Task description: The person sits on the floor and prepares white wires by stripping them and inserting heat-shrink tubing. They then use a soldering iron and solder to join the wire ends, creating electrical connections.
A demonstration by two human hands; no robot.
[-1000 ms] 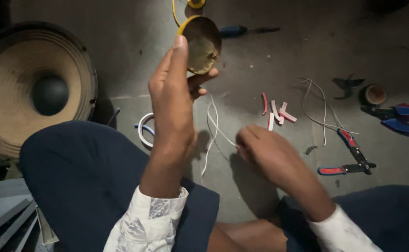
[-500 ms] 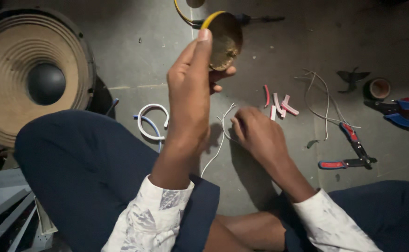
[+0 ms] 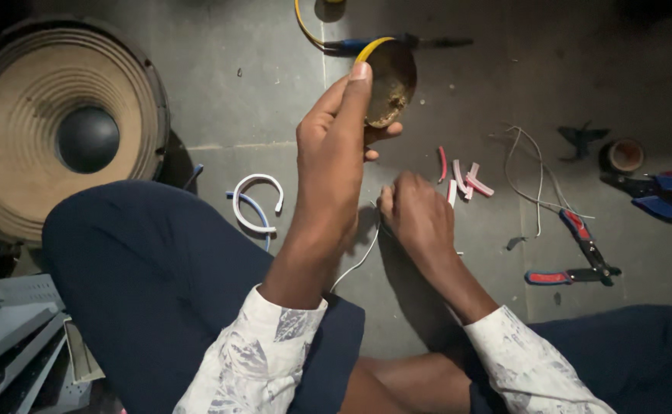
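1. The left hand [image 3: 336, 146] holds a small round tin [image 3: 388, 83] with a yellow rim, raised above the floor [image 3: 221, 69]; its fingers are closed around the rim, thumb at the lower edge; the tin is tilted on edge, so it could slip or drop if the hold loosens.
2. The right hand [image 3: 420, 218] is low, just above the floor, fingers pinched shut on a thin white wire [image 3: 355, 264] that trails back toward the lap; the wire looks slack and fine, so a pull could draw it out of the pinch.
3. Red-handled pliers [image 3: 577, 253], short pink sleeve pieces [image 3: 466, 178] and loose wire strands [image 3: 535, 184] lie near the right hand; a sweep of the wrist could scatter them.
4. The tin itself is shallow and open; its inside shows a dull brownish, crusted paste; the rim is bright yellow; its outside cannot be seen.
5. A large speaker cone [image 3: 64, 130] lies at far left, well apart; a curled white and blue wire loop [image 3: 255, 203] lies beside the knee.
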